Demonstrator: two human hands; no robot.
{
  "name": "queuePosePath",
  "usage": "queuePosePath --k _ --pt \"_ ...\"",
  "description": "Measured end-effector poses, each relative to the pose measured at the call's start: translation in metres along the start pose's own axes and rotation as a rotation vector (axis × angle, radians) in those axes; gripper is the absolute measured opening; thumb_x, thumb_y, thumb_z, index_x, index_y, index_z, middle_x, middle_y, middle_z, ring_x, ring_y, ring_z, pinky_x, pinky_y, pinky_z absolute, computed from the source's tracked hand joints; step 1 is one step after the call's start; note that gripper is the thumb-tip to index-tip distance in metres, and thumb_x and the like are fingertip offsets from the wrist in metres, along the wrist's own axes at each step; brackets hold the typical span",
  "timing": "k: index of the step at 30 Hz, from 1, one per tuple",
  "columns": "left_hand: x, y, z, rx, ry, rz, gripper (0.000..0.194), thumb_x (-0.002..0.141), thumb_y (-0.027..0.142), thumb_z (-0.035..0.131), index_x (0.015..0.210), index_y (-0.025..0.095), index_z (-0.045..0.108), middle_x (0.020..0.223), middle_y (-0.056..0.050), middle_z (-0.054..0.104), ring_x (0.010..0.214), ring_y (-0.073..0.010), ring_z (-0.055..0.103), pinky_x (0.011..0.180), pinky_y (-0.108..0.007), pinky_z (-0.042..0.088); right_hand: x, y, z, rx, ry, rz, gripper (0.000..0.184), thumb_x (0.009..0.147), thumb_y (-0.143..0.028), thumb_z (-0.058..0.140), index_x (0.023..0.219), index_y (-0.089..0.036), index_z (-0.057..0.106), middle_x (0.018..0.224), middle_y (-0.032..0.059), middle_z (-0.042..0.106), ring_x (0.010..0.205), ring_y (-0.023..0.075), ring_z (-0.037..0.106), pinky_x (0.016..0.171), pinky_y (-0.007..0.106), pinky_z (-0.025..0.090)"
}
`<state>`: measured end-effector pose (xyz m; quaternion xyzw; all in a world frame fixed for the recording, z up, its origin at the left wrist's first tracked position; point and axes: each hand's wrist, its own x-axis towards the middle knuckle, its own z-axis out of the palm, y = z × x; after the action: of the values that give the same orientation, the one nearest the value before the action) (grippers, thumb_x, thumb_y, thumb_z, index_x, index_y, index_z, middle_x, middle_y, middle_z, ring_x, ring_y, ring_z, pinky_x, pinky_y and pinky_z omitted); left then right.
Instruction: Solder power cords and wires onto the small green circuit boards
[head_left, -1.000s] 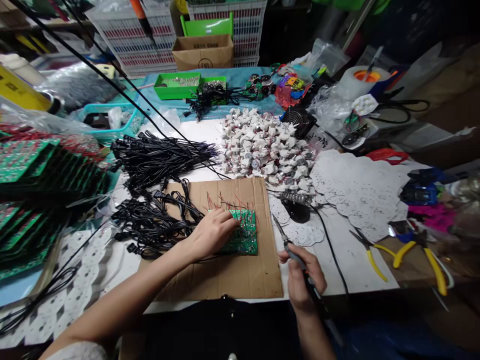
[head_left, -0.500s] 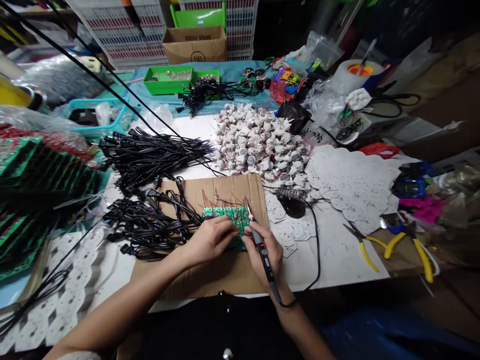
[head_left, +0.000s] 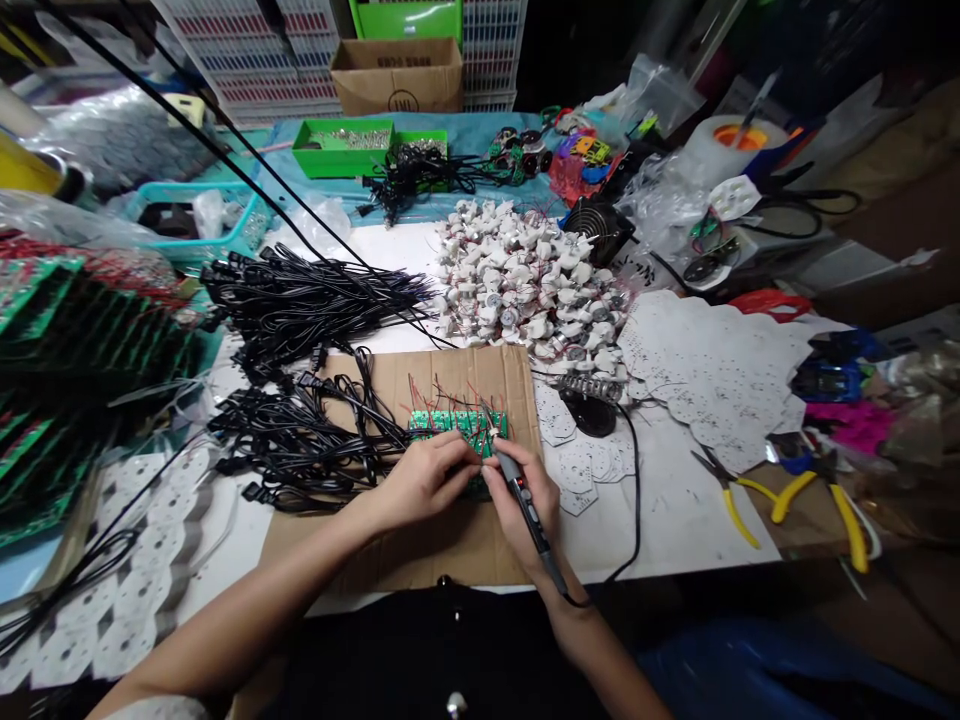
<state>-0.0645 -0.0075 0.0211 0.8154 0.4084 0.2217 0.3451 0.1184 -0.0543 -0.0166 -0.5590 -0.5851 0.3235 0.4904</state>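
Note:
A green circuit board panel (head_left: 435, 420) with thin red and black wires lies on a sheet of brown cardboard (head_left: 345, 560). My right hand (head_left: 534, 500) is closed round a grey soldering iron (head_left: 531, 510) with a small red display. The iron's tip points up and left, over the board's right part. At the board's near edge, my left hand (head_left: 431, 475) is pinched, its fingertips close to those of my right hand. Whatever lies between the left fingertips is too small to make out. Both hands cover the lower part of the board.
Black power cords (head_left: 300, 430) lie beside the cardboard on the left. A heap of white motor units (head_left: 532, 280) sits behind it. To the right are a coiled iron stand (head_left: 592, 388), white hexagonal plates (head_left: 712, 360) and yellow-handled pliers (head_left: 735, 505). Stacked green boards (head_left: 90, 340) stand far left.
The iron's tip has moved slightly left and down over the board, and my right hand has shifted a little left with it. My left hand stays pinched beside it. The view has shifted slightly.

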Motion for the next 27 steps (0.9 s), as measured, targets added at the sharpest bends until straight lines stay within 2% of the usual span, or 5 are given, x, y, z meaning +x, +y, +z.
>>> queuePosePath --k 7,11,15,21,27 --pt "0.003 0.0 0.005 0.007 -0.034 -0.129 0.018 0.1 0.025 0.052 0.088 0.017 0.063 0.082 -0.003 0.065 0.078 -0.0151 0.061 0.073 -0.025 0.045 -0.006 0.003 -0.002 -0.116 0.029 -0.06 0.026 0.095 -0.025 0.065 0.121 -0.024 0.067 0.094 0.0038 0.077 0.081 0.0173 0.075 0.079 0.03 0.063" --pt "0.012 0.004 0.01 0.145 -0.096 -0.307 0.018 0.097 0.026 0.053 0.086 0.017 0.065 0.086 -0.005 0.069 0.081 -0.0182 0.064 0.074 -0.028 0.046 -0.015 0.008 -0.018 -0.132 0.072 -0.138 0.029 0.096 -0.028 0.065 0.125 -0.023 0.064 0.095 0.0049 0.074 0.081 0.018 0.074 0.076 0.031 0.063" --pt "0.023 0.012 0.012 0.287 -0.182 -0.431 0.019 0.096 0.027 0.052 0.09 0.017 0.068 0.094 -0.007 0.072 0.085 -0.0212 0.067 0.072 -0.029 0.045 -0.032 0.01 -0.038 -0.114 0.07 -0.175 0.025 0.099 -0.028 0.059 0.123 -0.023 0.065 0.086 0.0029 0.07 0.073 0.0162 0.071 0.069 0.029 0.061" --pt "0.03 0.016 0.008 0.318 -0.263 -0.455 0.019 0.095 0.027 0.053 0.092 0.019 0.07 0.093 -0.006 0.074 0.088 -0.0221 0.069 0.074 -0.029 0.047 -0.057 0.016 -0.044 -0.146 0.103 -0.194 0.018 0.095 -0.024 0.058 0.11 -0.024 0.069 0.083 0.0022 0.074 0.071 0.0168 0.072 0.065 0.028 0.061" --pt "0.032 0.015 0.007 0.338 -0.296 -0.442 0.021 0.094 0.026 0.051 0.094 0.019 0.071 0.096 -0.007 0.075 0.089 -0.0225 0.069 0.074 -0.029 0.047 -0.061 0.021 -0.041 -0.102 0.113 -0.151 0.018 0.094 -0.023 0.058 0.107 -0.025 0.071 0.077 0.0002 0.075 0.064 0.0157 0.072 0.063 0.027 0.06"
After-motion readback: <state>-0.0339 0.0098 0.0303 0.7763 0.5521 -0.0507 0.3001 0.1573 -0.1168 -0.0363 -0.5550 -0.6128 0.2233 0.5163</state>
